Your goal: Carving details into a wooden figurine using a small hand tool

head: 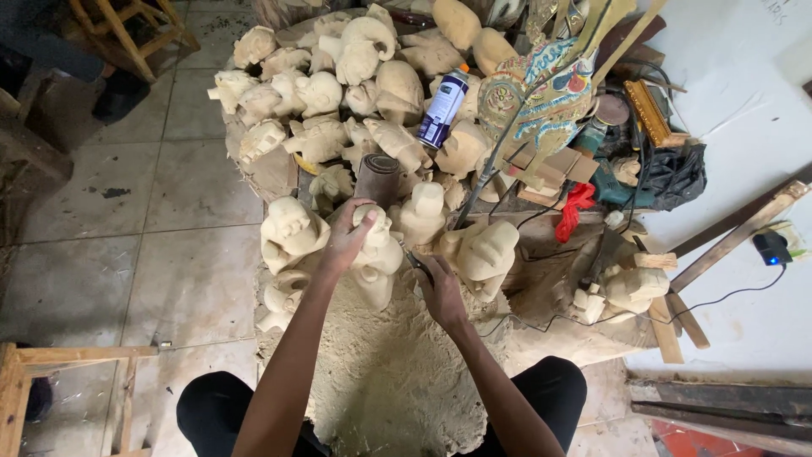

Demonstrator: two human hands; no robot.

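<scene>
My left hand (347,237) grips the top of a pale carved wooden head (378,258) that stands on a mound of sawdust (397,364) between my knees. Just right of it, my right hand (440,288) is closed around a small dark carving tool (417,262), whose tip points at the carving's right side. More unpainted heads stand close around: one to the left (292,230) and one to the right (484,252).
A big heap of carved wooden heads (338,93) fills the far side, with a spray can (444,106), a roll of sandpaper (378,178), a painted flat puppet (537,93), a red cloth (575,207) and power tools with cables. Wooden stools stand on the tiled floor at left.
</scene>
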